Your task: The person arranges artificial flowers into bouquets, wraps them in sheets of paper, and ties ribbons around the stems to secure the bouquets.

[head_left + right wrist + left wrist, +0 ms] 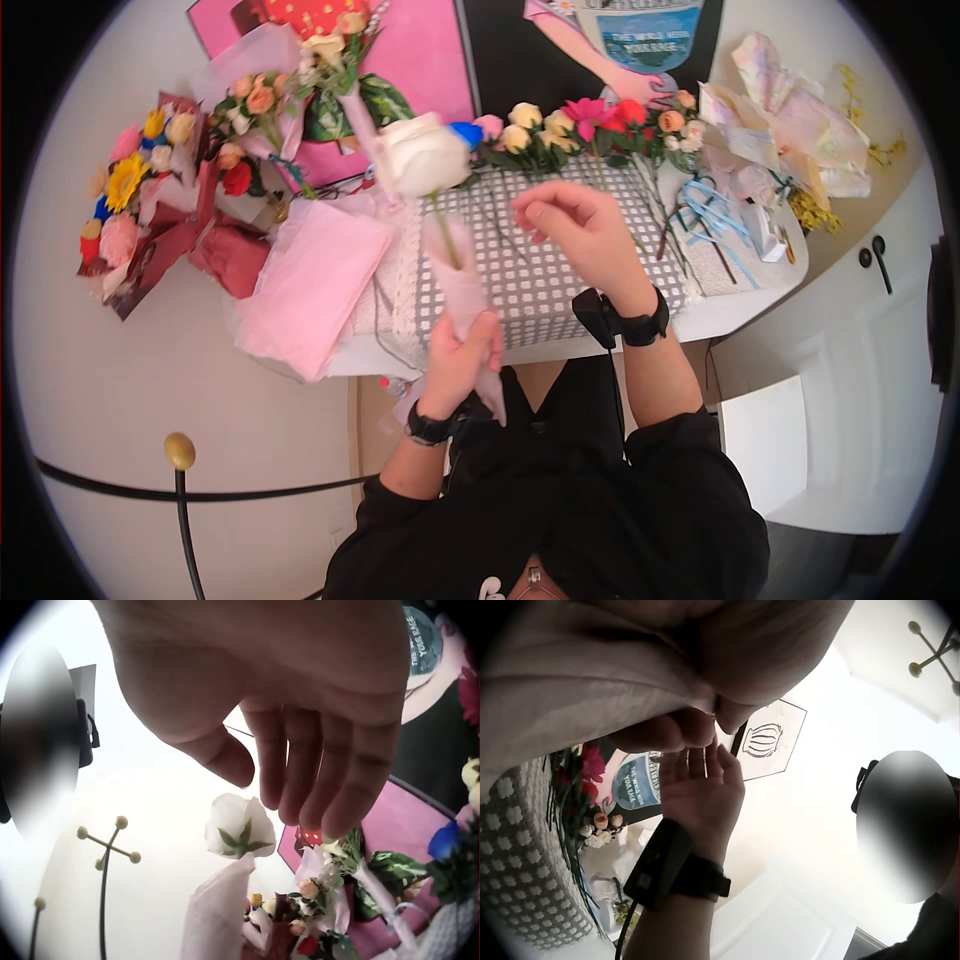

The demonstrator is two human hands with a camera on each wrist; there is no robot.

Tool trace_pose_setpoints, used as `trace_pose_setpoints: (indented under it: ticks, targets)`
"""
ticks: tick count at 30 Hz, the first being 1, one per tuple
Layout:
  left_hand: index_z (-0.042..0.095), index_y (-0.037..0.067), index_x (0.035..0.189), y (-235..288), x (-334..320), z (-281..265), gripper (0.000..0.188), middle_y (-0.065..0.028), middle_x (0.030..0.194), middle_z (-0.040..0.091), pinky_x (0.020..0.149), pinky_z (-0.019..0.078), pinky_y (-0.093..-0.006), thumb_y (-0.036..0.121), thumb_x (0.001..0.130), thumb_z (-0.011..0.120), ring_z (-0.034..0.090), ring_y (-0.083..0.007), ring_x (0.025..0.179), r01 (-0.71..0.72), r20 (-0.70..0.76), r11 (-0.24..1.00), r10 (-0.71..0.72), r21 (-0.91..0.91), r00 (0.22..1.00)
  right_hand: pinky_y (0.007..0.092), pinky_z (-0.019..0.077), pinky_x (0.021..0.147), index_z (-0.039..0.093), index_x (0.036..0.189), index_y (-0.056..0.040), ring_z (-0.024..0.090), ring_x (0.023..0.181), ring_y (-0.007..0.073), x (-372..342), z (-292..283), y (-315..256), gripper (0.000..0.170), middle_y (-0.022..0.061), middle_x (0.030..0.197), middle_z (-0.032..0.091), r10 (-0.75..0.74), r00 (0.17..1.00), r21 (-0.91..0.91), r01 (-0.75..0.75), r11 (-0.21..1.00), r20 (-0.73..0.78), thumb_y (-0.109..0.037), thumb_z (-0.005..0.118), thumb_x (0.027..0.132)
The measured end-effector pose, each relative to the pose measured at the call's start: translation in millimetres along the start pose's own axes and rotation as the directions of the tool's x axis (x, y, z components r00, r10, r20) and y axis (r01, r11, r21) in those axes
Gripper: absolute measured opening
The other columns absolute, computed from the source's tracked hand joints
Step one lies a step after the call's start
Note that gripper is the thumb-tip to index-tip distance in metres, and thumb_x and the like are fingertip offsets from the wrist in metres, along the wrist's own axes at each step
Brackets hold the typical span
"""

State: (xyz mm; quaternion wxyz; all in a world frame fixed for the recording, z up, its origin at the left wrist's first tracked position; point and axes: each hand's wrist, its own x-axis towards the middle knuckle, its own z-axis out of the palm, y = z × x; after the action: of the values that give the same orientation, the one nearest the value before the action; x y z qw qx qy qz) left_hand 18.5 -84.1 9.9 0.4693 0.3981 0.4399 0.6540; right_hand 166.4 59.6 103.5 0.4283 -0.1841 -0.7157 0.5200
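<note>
My left hand grips the lower part of a pale pink paper wrap rolled around a flower stem. Out of its top rises a white rose on a green stem, tilted slightly left in the head view. In the right wrist view the white rose shows its green sepals from below, with the paper under it. My right hand hovers to the right of the wrap, over the checked cloth, fingers loosely bent and holding nothing. The left wrist view shows the wrap bunched in the left fingers.
Pink sheets lie at the table's left, beside wrapped bouquets. A row of loose flowers lines the back of the checked cloth. Blue ribbon and crumpled wrapping paper are at the right.
</note>
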Motion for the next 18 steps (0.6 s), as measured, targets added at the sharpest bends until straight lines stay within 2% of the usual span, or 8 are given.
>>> trace_pose_setpoints:
  ticks: [1, 2, 4, 5, 7, 10, 14, 18]
  targets:
    - [0.05, 0.003, 0.106, 0.8, -1.1, -4.6, 0.018, -0.0053, 0.068, 0.054, 0.047, 0.042, -0.0275, 0.019, 0.102, 0.053, 0.05, -0.0139, 0.051, 0.003, 0.026, 1.0, -0.003, -0.007, 1.0, 0.0279, 0.0528, 0.071, 0.069, 0.105, 0.0012, 0.067, 0.077, 0.0155, -8.6, -5.9, -1.5, 0.021, 0.0072, 0.087, 0.071, 0.056, 0.998, -0.194, -0.061, 0.979, -0.029, -0.014, 0.062, 0.092]
    - [0.05, 0.003, 0.105, 1.5, -2.7, -10.5, 0.018, -0.005, 0.067, 0.053, 0.046, 0.041, -0.0274, 0.02, 0.102, 0.053, 0.049, -0.0135, 0.05, -0.024, -0.01, 1.0, 0.024, 0.006, 1.0, 0.0279, 0.0528, 0.071, 0.069, 0.105, 0.0012, 0.067, 0.077, 0.0155, -17.2, -14.2, -0.7, 0.021, 0.0072, 0.087, 0.071, 0.054, 0.997, -0.209, -0.064, 0.976, -0.053, -0.014, 0.062, 0.092]
    - [0.05, 0.004, 0.105, 2.5, -4.9, -19.9, 0.018, -0.0046, 0.066, 0.052, 0.045, 0.04, -0.0273, 0.021, 0.102, 0.053, 0.048, -0.013, 0.049, -0.05, -0.017, 0.999, 0.05, 0.008, 0.999, 0.0308, 0.0525, 0.068, 0.069, 0.107, -0.0016, 0.067, 0.07, 0.0193, -36.0, -37.4, 3.7, 0.026, 0.0103, 0.081, 0.071, 0.012, 0.983, -0.698, 0.12, 0.705, 0.182, -0.021, 0.066, 0.089]
    - [0.05, 0.004, 0.105, 3.8, -7.0, -23.9, 0.017, -0.0042, 0.065, 0.05, 0.045, 0.0393, -0.0275, 0.021, 0.103, 0.051, 0.047, -0.0129, 0.049, -0.067, -0.06, 0.997, 0.065, -0.028, 0.996, 0.0308, 0.0525, 0.068, 0.069, 0.107, -0.0016, 0.067, 0.07, 0.0193, -45.6, -49.1, 4.3, 0.026, 0.0103, 0.081, 0.071, 0.014, 0.987, -0.713, 0.106, 0.693, 0.16, -0.021, 0.066, 0.089]
    - [0.049, 0.005, 0.105, 4.1, -8.8, -31.4, 0.016, -0.0038, 0.065, 0.049, 0.044, 0.0386, -0.0276, 0.021, 0.103, 0.05, 0.046, -0.0127, 0.048, -0.08, -0.09, 0.994, 0.073, -0.068, 0.993, 0.0349, 0.052, 0.065, 0.068, 0.109, -0.0038, 0.067, 0.068, 0.0258, -62.6, -71.1, 5.9, 0.03, 0.0143, 0.078, 0.069, 0.315, 0.927, -0.745, -0.064, 0.664, 0.201, -0.024, 0.066, 0.087]
    - [0.048, 0.006, 0.105, 4.5, -6.3, -35.6, 0.016, -0.0033, 0.064, 0.047, 0.043, 0.0379, -0.0275, 0.022, 0.104, 0.048, 0.045, -0.0125, 0.047, -0.101, -0.126, 0.99, 0.088, -0.103, 0.988, 0.0359, 0.0524, 0.066, 0.069, 0.106, -0.0035, 0.068, 0.071, 0.0285, -63.8, -109.9, 14.2, 0.027, 0.0152, 0.077, 0.069, 0.349, 0.937, -0.732, -0.213, 0.647, 0.036, -0.023, 0.063, 0.088]
    - [0.048, 0.006, 0.106, 4.2, -5.3, -30.3, 0.015, -0.0032, 0.064, 0.047, 0.043, 0.038, -0.0269, 0.022, 0.104, 0.047, 0.044, -0.0121, 0.047, -0.091, -0.145, 0.989, 0.074, -0.114, 0.987, 0.0441, 0.0543, 0.076, 0.072, 0.096, -0.0019, 0.068, 0.077, 0.0388, -33.2, -177.3, 58.9, 0.025, 0.0221, 0.078, 0.069, 0.142, 0.971, -0.836, -0.24, 0.494, -0.195, -0.02, 0.06, 0.084]
    - [0.049, 0.004, 0.105, -0.4, -5.8, -24.0, 0.012, -0.0055, 0.065, 0.052, 0.046, 0.0423, -0.0278, 0.016, 0.103, 0.049, 0.048, -0.013, 0.048, -0.071, -0.141, 0.989, 0.052, -0.127, 0.989, 0.0468, 0.0531, 0.08, 0.071, 0.092, 0.0007, 0.067, 0.082, 0.0422, 5.3, -215.7, 103.9, 0.026, 0.0263, 0.083, 0.068, 0.069, 0.963, -0.887, -0.266, 0.377, -0.26, -0.02, 0.06, 0.082]
